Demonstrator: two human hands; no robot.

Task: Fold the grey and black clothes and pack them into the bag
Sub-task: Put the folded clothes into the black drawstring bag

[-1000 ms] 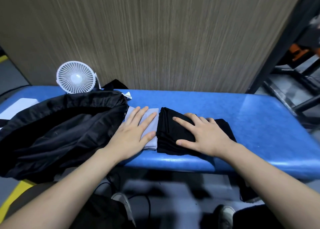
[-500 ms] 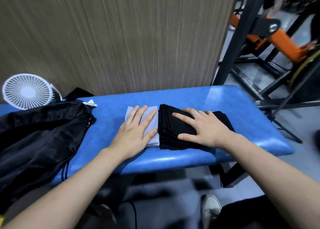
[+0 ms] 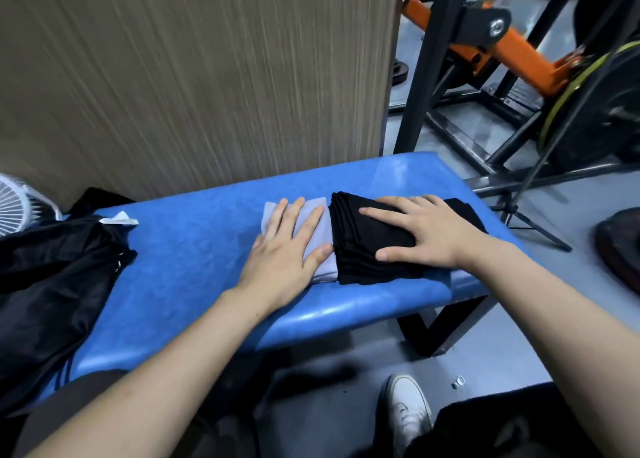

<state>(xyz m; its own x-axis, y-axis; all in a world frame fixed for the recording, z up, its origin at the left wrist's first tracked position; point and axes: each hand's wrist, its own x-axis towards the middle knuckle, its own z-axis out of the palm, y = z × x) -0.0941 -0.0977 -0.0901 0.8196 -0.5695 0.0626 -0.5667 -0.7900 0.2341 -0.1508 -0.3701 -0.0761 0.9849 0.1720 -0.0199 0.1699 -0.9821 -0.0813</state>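
A folded grey garment and a folded black garment lie side by side, touching, on the blue padded bench. My left hand rests flat on the grey one, fingers spread. Flat on the black stack lies my right hand, fingers apart too. Neither hand grips the cloth. The black bag lies slumped over the bench's left end, well apart from the clothes, its opening not clearly visible.
A white fan stands at the far left behind the bag. A wood-grain panel backs the bench. Black and orange gym frames stand at the right. My white shoe is on the grey floor below.
The view has swung to the right, so the bag and fan now sit at the left edge. Both hands stay flat on the two folded garments.
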